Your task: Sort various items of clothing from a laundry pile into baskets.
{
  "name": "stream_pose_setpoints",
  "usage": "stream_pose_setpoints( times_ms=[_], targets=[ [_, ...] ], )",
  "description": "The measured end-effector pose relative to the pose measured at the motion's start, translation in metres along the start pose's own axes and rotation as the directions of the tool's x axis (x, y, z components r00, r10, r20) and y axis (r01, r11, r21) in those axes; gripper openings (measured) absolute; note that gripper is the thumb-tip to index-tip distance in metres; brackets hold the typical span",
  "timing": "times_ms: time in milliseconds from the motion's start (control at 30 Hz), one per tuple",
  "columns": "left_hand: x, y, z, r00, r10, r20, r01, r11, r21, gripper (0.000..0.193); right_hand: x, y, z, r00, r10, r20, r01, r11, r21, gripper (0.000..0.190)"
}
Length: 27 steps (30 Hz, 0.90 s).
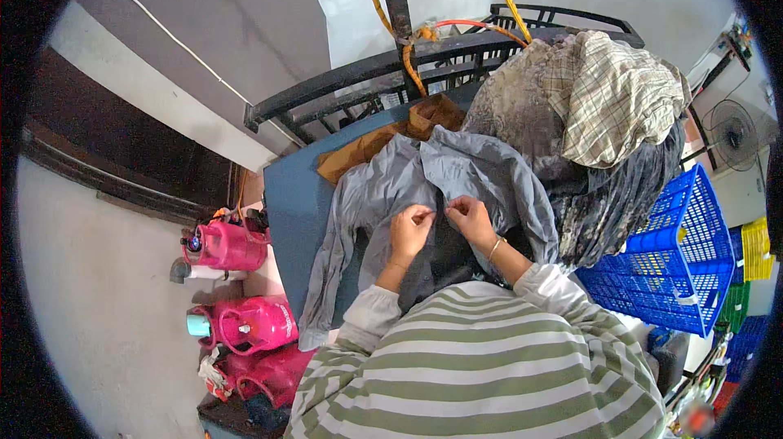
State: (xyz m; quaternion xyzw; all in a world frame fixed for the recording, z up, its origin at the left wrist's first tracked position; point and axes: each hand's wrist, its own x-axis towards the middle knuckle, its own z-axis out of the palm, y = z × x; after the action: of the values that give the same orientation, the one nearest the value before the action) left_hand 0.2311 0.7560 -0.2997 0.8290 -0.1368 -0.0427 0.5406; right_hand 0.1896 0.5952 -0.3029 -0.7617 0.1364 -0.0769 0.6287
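A grey long-sleeved button-up shirt lies spread before me, its collar away from me and its front partly parted. My left hand pinches the shirt's front edge on the left side of the opening. Just across the gap, my right hand has thumb and fingertips together on the other front edge. Dark cloth shows between the two edges. One sleeve hangs down at the left toward my body, the other runs along the right side. The exact bit of cloth under the fingertips is too small to make out.
The shirt rests on a blue-topped surface with a black railing behind. Brown cardboard lies beyond the collar. Heaped clothes rise at the right, near a blue plastic crate. Pink gas cylinders stand at the left.
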Motion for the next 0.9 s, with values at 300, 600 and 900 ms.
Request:
stream_pose_setpoints(
  times_ms=[300,600,900],
  targets=[
    [-0.029,0.023,0.015,0.907,-0.420,0.021,0.359,0.748,-0.558,0.015,-0.015,-0.032,0.004,0.991,-0.075,0.113,0.090,0.987,-0.133,0.017],
    [-0.030,0.018,0.021,0.897,-0.442,0.014,0.353,0.698,-0.623,0.011,-0.012,-0.034,-0.006,0.954,0.091,0.286,-0.136,0.981,0.142,0.011],
    [-0.031,0.012,0.013,0.889,-0.440,0.125,0.427,0.698,-0.575,0.016,-0.008,-0.034,-0.016,0.850,0.321,0.417,-0.464,0.831,0.306,0.013]
  ],
)
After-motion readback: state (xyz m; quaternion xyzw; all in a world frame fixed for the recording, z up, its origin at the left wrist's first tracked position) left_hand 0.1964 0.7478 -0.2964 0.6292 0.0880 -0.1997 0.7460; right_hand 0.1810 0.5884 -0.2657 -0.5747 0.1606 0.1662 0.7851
